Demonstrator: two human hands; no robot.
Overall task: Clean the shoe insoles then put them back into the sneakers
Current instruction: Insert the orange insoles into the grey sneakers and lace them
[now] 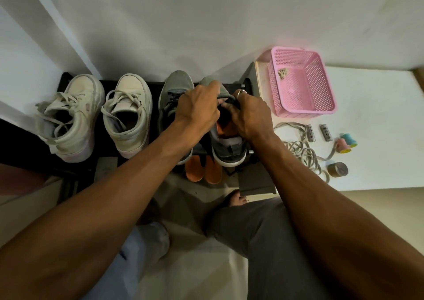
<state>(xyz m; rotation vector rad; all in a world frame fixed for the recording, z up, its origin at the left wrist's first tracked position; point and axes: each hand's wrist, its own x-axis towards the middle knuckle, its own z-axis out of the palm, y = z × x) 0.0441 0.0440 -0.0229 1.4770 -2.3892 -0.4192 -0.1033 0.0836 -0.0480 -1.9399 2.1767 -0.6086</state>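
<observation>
Two grey sneakers stand on a black shoe rack [156,85]. The left grey sneaker [175,86] is partly behind my left forearm. Both hands are on the right grey sneaker [229,149]. My left hand [198,108] grips its tongue and upper from the left. My right hand [249,113], with a ring on one finger, holds the collar on the right, fingers curled into the opening. An orange insole [226,128] shows inside that sneaker. Two orange slipper ends [203,170] stick out below the rack's front.
Two white sneakers [71,116] [128,113] stand on the rack's left. On a white surface to the right stand a pink basket [321,113], loose laces [305,155], small rolls [338,168] and spools [346,143]. My knees and a bare foot [236,199] are below.
</observation>
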